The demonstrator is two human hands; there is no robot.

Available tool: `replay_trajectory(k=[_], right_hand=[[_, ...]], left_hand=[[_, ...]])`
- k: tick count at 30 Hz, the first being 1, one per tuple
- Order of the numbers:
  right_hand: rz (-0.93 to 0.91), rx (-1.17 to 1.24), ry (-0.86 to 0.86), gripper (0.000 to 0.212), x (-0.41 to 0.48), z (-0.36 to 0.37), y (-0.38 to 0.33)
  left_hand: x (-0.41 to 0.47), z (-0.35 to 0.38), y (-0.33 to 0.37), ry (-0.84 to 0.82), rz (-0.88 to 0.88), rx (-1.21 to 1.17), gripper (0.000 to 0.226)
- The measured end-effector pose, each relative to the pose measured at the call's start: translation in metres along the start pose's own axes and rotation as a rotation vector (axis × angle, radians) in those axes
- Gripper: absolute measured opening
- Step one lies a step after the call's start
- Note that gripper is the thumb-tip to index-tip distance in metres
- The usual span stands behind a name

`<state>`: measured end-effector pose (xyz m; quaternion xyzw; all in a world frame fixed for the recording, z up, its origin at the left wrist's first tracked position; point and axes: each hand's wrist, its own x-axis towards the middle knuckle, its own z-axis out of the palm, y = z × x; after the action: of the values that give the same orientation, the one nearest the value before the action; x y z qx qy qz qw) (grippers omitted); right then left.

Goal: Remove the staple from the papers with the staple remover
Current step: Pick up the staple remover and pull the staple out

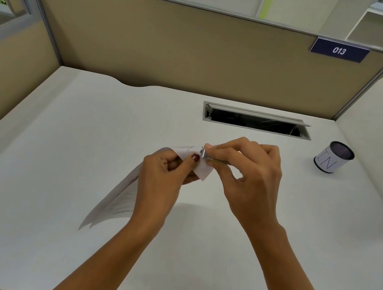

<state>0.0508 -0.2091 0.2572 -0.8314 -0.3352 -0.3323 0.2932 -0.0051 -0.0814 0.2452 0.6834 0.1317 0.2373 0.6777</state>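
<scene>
My left hand [165, 178] pinches the upper corner of a stapled set of printed papers [120, 198], lifting that corner off the white desk while the rest hangs down to the left. My right hand [248, 175] grips a small metal staple remover [205, 155], whose tip rests against the paper corner just beside my left thumb. The staple itself is too small to make out and lies under the tool's jaw.
A black pen cup with a white label [333, 160] stands at the right of the desk. A grey cable tray opening [256, 121] is set into the desk behind my hands. Beige partition walls [175, 48] enclose the back and both sides.
</scene>
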Motion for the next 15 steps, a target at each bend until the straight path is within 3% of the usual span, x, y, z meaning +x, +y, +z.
replay_trajectory(k=[8,15], right_hand=[[-0.018,0.042,0.085,0.008,-0.0053,0.0064,-0.0018],[0.201,0.095,0.097,0.018,-0.0101,0.007,-0.009]], left_hand=[[0.0032,-0.0022,0.0025,-0.003,-0.064,-0.034,0.015],[0.009,-0.0016,0.0037,0.022,-0.097,0.094,0.01]])
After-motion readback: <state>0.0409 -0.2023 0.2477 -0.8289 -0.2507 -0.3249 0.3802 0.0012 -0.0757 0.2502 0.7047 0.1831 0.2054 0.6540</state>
